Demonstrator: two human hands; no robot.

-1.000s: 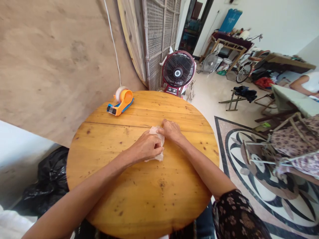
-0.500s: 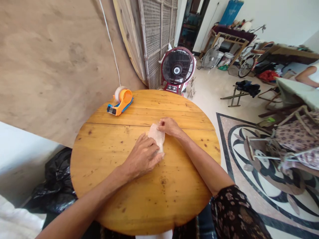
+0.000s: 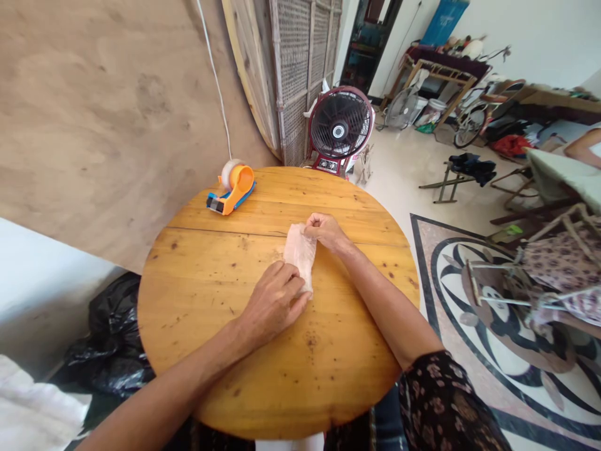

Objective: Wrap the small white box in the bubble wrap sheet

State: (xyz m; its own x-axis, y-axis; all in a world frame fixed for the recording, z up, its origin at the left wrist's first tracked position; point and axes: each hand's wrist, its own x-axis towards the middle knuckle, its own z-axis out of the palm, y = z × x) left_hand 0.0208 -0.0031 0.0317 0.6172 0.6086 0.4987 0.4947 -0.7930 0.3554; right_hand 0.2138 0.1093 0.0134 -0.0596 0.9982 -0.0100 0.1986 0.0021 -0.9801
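A small pale pink, thin, wrinkled piece (image 3: 300,250), like a folded plastic bag or film, lies on the round wooden table (image 3: 225,326) between my hands. My right hand (image 3: 326,230) pinches its far right corner between thumb and fingertips. At the near end, my left hand (image 3: 277,291) has its fingers bent over the piece and its thumb along the lower edge, gripping it there. The left fingers hide part of that end. Whether the piece is film or cloth I cannot tell for sure.
An orange and blue tape dispenser (image 3: 232,188) with a roll of tape stands at the table's far left. Beyond the far edge is a dark red fan (image 3: 339,128). A black plastic bag (image 3: 110,338) lies left of the table. At the right, a person's arm (image 3: 585,149) shows.
More of the pink piece shows, as my left hand has slid nearer to its lower end. The right hand keeps its pinch at the far corner. The view has shifted slightly.
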